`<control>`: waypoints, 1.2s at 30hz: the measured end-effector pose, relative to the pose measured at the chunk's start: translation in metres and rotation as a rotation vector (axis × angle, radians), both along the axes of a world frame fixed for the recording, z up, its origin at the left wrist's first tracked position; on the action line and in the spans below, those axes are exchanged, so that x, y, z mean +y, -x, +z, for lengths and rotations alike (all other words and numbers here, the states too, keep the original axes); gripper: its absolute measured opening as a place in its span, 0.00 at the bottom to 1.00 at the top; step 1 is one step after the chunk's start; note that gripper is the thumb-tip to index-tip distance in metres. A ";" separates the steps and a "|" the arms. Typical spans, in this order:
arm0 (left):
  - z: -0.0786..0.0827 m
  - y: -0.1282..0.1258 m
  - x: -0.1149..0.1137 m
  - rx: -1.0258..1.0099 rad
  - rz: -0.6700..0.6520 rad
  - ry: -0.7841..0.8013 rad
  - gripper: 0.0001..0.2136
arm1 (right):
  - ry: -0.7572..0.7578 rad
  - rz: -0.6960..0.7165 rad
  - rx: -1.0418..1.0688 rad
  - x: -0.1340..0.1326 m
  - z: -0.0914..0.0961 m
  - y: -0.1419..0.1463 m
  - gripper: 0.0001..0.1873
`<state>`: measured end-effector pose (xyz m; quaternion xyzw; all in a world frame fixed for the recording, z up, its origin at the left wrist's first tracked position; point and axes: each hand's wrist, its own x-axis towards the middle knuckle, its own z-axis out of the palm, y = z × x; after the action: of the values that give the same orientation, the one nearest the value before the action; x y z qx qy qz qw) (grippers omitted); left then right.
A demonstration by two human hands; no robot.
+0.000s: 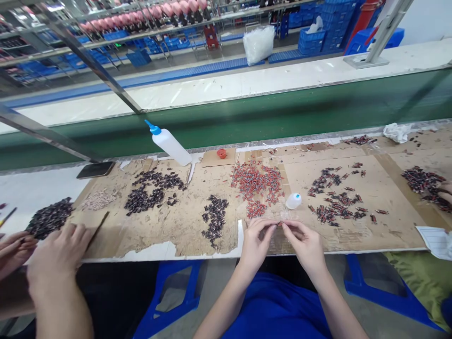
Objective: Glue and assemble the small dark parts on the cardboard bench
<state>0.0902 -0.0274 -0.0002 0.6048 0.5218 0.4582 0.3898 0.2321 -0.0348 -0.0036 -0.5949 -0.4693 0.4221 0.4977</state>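
Note:
My left hand [257,239] and my right hand [302,242] meet above the table's front edge, fingertips pinched together. Between them is a tiny dark and red part [280,224], mostly covered by the fingers, so its exact kind is unclear. Just beyond lies a pile of small red and silver parts [256,181]. A small white bottle with a blue tip [293,201] stands close to my right fingers. Right of it are scattered black and red pieces [334,205]; to the left sits a heap of small black parts [214,217].
Cardboard [190,188] covers the bench. A large white squeeze bottle [172,145] leans at the back, near a red cap [221,153] and a phone [95,170]. A co-worker's hands [60,249] are at left; another's fingers [445,190] reach in at right. A green-sided conveyor [247,115] runs behind.

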 end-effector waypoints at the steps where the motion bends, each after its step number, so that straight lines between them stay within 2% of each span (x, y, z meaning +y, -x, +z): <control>1: -0.001 0.000 0.000 -0.017 -0.002 0.020 0.06 | 0.023 0.005 0.019 0.000 0.000 0.000 0.18; 5: -0.003 -0.001 -0.001 -0.113 -0.020 0.123 0.07 | 0.066 0.020 0.080 -0.001 0.003 0.000 0.19; 11: -0.001 -0.003 -0.002 -0.188 -0.027 0.219 0.08 | 0.010 -0.034 0.083 -0.004 0.004 0.005 0.16; 19: 0.002 -0.008 -0.005 -0.235 0.001 0.233 0.08 | -0.165 -0.054 -0.070 -0.007 0.003 0.006 0.11; 26: 0.008 -0.013 -0.005 -0.330 -0.011 0.286 0.09 | -0.323 0.004 -0.288 -0.010 0.013 0.002 0.06; 30: 0.008 -0.016 -0.006 -0.341 -0.043 0.286 0.09 | -0.432 0.039 -0.355 -0.009 0.019 -0.001 0.07; 33: 0.008 -0.015 -0.006 -0.315 -0.096 0.259 0.08 | -0.439 0.047 -0.394 -0.009 0.016 -0.008 0.05; 36: 0.008 -0.001 -0.003 -0.169 -0.155 0.150 0.14 | -0.402 -0.084 -0.422 -0.008 0.010 -0.024 0.05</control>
<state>0.0915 -0.0301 0.0082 0.5719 0.4715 0.4358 0.5107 0.2566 -0.0424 0.0061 -0.5781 -0.6115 0.1666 0.5140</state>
